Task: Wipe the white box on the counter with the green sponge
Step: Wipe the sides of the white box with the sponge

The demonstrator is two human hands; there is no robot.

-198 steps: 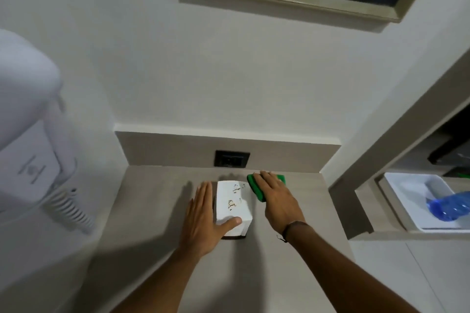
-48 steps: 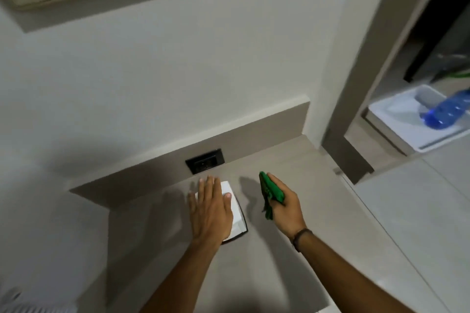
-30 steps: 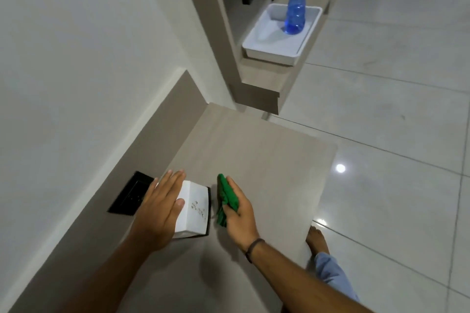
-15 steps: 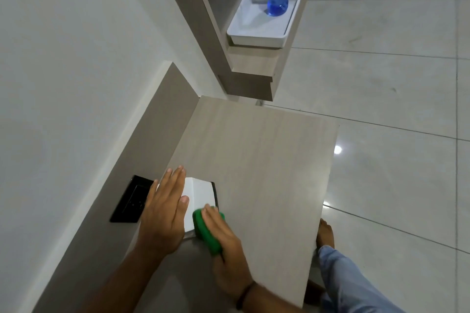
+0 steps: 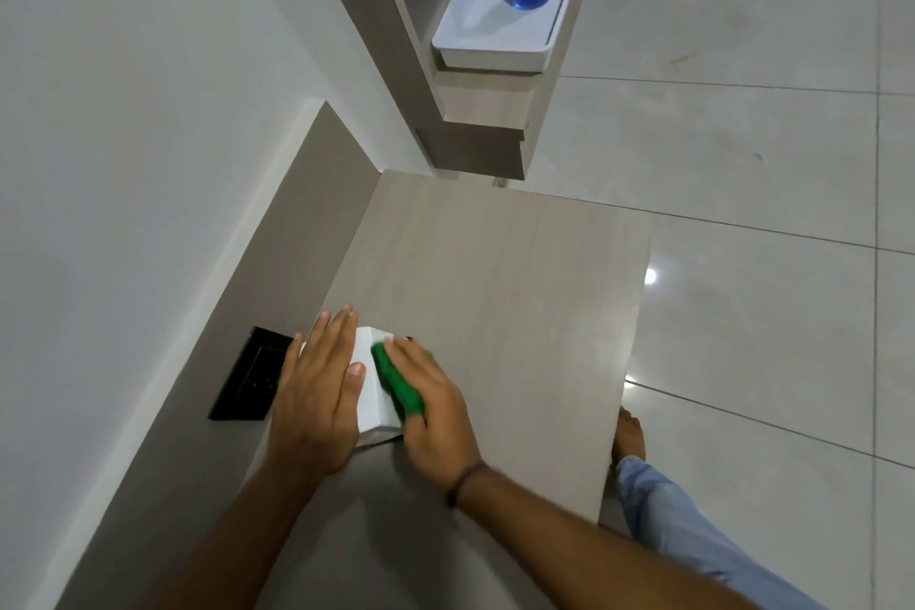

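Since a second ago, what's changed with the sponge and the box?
The right hand brought the sponge, then held off beside the box, against the box's right side and is pressing it there. The left hand still lies flat on top of the box, which sits in the same spot on the counter by the black outlet.

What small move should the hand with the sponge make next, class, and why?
Probably draw the green sponge along the box's side toward the near corner. The right hand presses it flat against the right face of the white box, the left hand lies on top to steady it, and bare white still shows beside the sponge.
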